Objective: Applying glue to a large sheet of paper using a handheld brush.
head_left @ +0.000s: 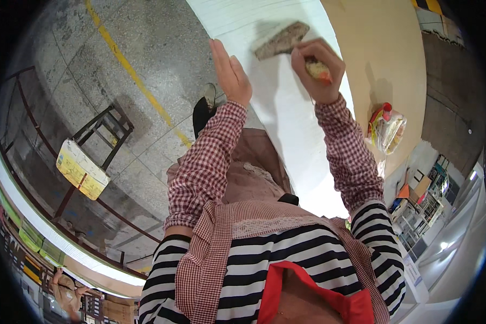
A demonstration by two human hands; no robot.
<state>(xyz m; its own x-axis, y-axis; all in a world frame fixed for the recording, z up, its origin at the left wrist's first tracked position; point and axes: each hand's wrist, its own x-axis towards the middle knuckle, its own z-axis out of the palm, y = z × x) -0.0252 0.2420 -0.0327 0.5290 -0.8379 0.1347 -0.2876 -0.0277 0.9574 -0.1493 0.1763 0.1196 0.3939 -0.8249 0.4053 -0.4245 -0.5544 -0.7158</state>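
My right hand is wrapped around the handle of a wide flat brush. The brush's broad, mottled brown head rests on or just over a long white sheet, which has fine lines at its far end. The handle's yellow and orange end shows inside my fist. To the left, my left hand holds nothing, its fingers stretched out along the sheet's left edge. Whether its side presses on the sheet I cannot tell.
The sheet lies on a tan tabletop. A red-capped container and clear plastic packaging sit at the right. A dark-framed stool with a yellowish top stands on the left floor. Another person is far off, lower left.
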